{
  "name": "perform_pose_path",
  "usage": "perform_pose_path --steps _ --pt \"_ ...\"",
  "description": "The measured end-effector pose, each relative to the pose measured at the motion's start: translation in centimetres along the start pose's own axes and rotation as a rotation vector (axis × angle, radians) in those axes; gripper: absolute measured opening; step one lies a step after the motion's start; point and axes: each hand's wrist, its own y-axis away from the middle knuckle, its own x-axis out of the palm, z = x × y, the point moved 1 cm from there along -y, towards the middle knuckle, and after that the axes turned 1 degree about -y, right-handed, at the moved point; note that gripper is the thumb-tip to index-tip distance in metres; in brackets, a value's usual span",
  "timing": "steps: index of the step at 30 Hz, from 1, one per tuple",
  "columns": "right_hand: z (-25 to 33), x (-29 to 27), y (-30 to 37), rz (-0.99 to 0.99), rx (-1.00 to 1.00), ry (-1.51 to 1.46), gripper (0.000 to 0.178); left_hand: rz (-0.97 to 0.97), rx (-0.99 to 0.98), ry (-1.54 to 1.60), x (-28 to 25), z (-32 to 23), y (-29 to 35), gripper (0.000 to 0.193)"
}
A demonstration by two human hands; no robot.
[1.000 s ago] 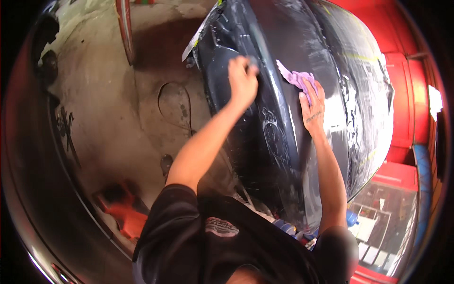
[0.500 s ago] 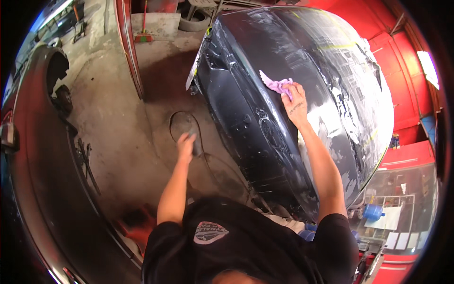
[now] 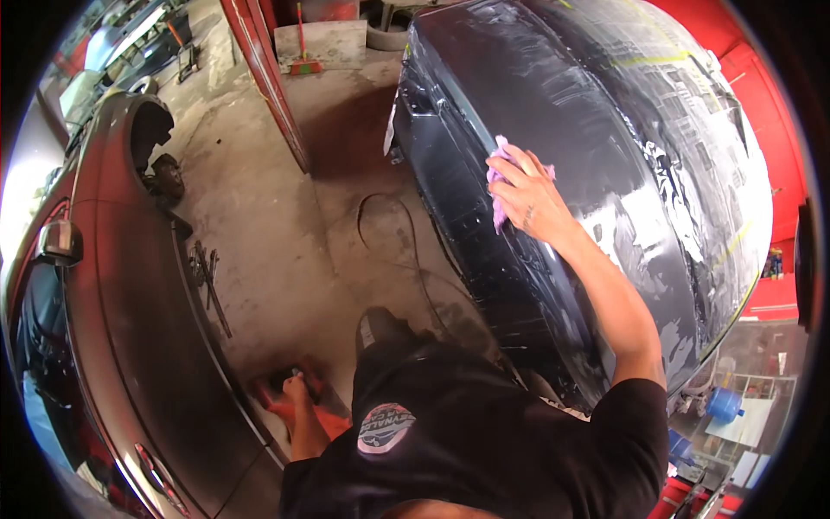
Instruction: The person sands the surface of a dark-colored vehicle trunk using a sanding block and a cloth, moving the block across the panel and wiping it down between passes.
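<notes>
My right hand (image 3: 529, 203) presses a crumpled purple cloth (image 3: 499, 212) against the edge of a dark car body (image 3: 562, 112). Its fingers are bent over the cloth, which shows on both sides of them. Whitish smears and pale patches mark the panel around it. My left hand (image 3: 296, 387) hangs low on the left, beside a red-orange object (image 3: 333, 422) whose kind I cannot make out. The left fingers look closed, and what they hold is too small and dark to name.
Another dark car (image 3: 130, 285) with a mirror (image 3: 60, 243) flanks me on the left. A hose or cable (image 3: 415, 233) curls across the concrete floor (image 3: 285, 225). Beyond stand a red post (image 3: 272, 95), a broom (image 3: 304, 66) and a tire (image 3: 386, 36). A blue water jug (image 3: 724, 404) is at the right.
My right hand and the cloth have shifted down onto the panel's edge, the cloth now flattened under the fingers. My left hand, with a dark object in it earlier, has dropped toward the red-orange object.
</notes>
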Motion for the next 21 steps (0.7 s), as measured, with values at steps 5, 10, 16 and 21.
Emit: perform_pose_path --steps 5,10,16,21 --pt "-3.9 4.1 -6.6 0.051 -0.026 0.072 0.016 0.07 0.111 0.065 5.9 -6.4 -0.1 0.033" --pt "-8.4 8.1 -15.4 0.083 -0.052 0.159 0.014 0.17 0.273 0.135 8.0 -15.1 -3.8 0.024" --pt "-14.3 11.9 -26.9 0.197 -0.051 0.31 0.016 0.214 0.173 0.249 6.0 -17.9 -12.0 0.028" --pt "-21.4 15.8 -34.4 0.26 0.007 0.427 0.022 0.222 0.023 0.16 3.5 -17.7 -13.8 0.031"
